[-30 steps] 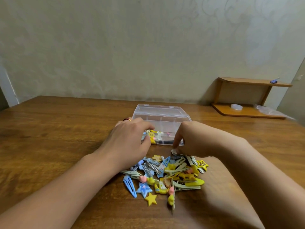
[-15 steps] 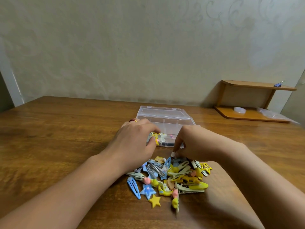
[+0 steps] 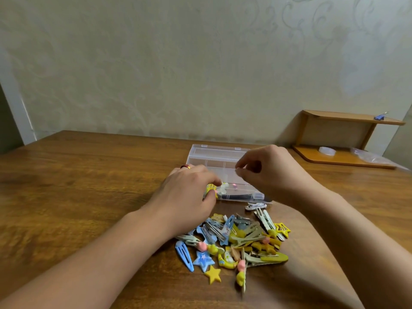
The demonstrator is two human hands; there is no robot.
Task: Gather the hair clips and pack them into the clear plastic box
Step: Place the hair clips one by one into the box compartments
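— Since half a second ago the right hand (image 3: pixel 270 175) has lifted off the pile and now hangs above the clear plastic box (image 3: pixel 219 162), hasn't it?

— Yes. It was down at the far edge of the clips; now it is raised over the box's near right part. The left hand (image 3: pixel 188 197) has stayed at the box's near left corner.

— Going from big to small, what lies where?

— The wooden table (image 3: pixel 78 186) carries everything. At its far right stands a small wooden shelf (image 3: pixel 343 134), against the wall. The box sits in the middle of the table, lid open toward the wall, with a few clips already inside along its near wall.

— And the hands' grips?

— The right hand's thumb and forefinger are pressed together in a pinch; whatever sits between them is too small to tell. The left hand's fingers curl at the box's corner, the thumb against its near wall; a ring (image 3: pixel 186 167) shows on one finger.

— The rest of the clips?

— The pile of hair clips (image 3: pixel 236 239) lies just in front of the box, between the forearms. One white clip (image 3: pixel 256 206) sits apart, nearest the box, and a yellow star clip (image 3: pixel 213 274) lies at the pile's near edge.
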